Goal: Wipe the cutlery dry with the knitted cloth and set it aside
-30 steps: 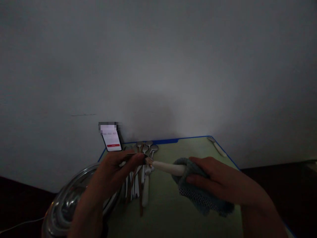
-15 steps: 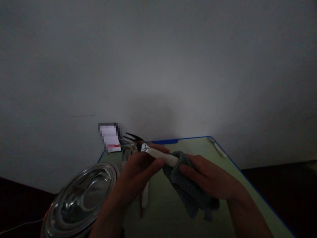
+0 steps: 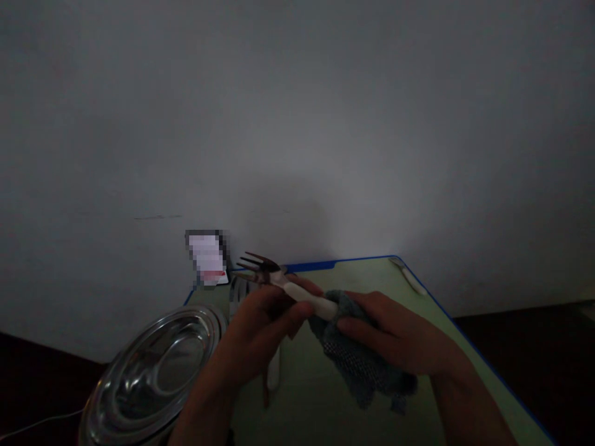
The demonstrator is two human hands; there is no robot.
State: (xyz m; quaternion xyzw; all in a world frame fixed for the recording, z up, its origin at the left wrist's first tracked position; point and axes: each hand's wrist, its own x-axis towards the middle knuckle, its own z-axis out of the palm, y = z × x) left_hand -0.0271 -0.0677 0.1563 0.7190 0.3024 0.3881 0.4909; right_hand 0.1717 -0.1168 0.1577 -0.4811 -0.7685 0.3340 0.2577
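Observation:
A fork [image 3: 302, 295] with a white handle and dark metal tines is held above the table, its tines toward the far left. My left hand [image 3: 260, 328] is closed around the middle of its handle, thumb on the near side. My right hand [image 3: 395, 328] pinches a grey-blue cloth [image 3: 357, 365] around the handle's end, and the rest of the cloth hangs below. Under my left hand lie more utensils, among them one with a white handle [image 3: 274, 371]; my hand covers part of them.
Shiny metal bowls [image 3: 139, 371], apparently stacked, stand at the left. A phone-like device [image 3: 207, 257], partly blurred out, leans on the wall at the back left. Another white-handled fork [image 3: 409, 277] lies at the far right corner of the green, blue-edged table [image 3: 372, 275].
The fork has shifted slightly to the right and turned, so its tines show more clearly. Both hands and the cloth have moved a little to the right with it.

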